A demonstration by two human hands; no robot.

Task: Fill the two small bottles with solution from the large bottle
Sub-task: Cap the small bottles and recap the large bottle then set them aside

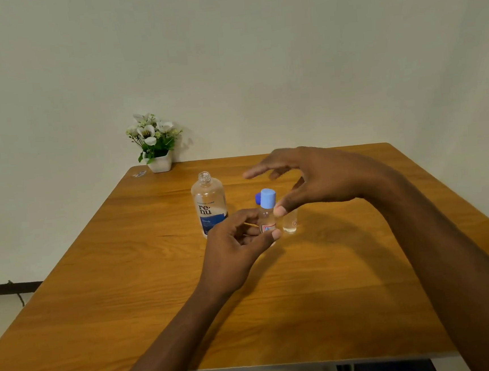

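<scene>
wooden table (362, 263) against plain pale wall (255, 51), potted white flowers (154, 140)

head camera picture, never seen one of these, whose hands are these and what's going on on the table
No machine here: a person wears a camera on the head, looking forward and down, so both arms reach in from below. The left hand pinches a small bottle with a light blue cap. The right hand hovers open above it, holding nothing. On the wooden table stand the uncapped large bottle, a second small bottle partly behind that hand, and a flower pot at the far edge.
</scene>
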